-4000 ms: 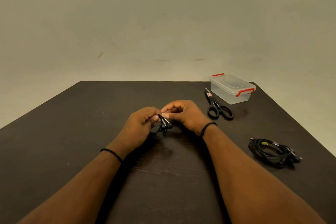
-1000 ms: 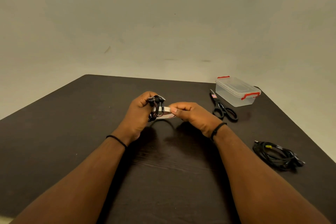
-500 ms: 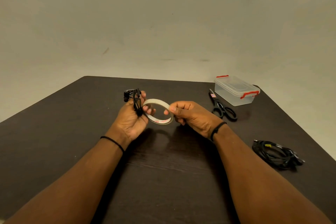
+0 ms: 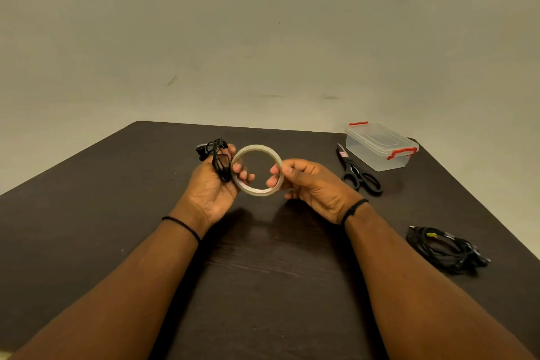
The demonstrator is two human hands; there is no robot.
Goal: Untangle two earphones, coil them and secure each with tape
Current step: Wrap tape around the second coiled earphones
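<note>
Spreading across the lower frame, the dark bench (image 4: 102, 242) carries everything, with both forearms reaching in from six o'clock; at about two o'clock sits a clear lidded box (image 4: 380, 147) with red clips, and black scissors (image 4: 358, 174) lie just beside it on its nine o'clock side; toward four o'clock a second bundle of black cable (image 4: 445, 250) rests on the bench, well apart from the hands, and whether it is already taped I cannot tell.

Compared with a second ago, the tape roll (image 4: 257, 170) has come up from behind the fingers and now faces the camera as an open ring, held between both hands above the bench centre; the right hand (image 4: 312, 184) is clamped on the roll's three o'clock rim, thumb and fingers pinching it; the left hand (image 4: 214, 181) has turned palm-up, its fingertips curled through the nine o'clock rim while the coiled earphone (image 4: 217, 159) stays trapped against the fingers, earbud ends poking out toward ten o'clock.

That shift suggests the coiling of this earphone is finished and the taping step is starting; the likely next need is finding the tape's free end, which is not visible here; the coil could loosen while the left hand does double duty.
</note>
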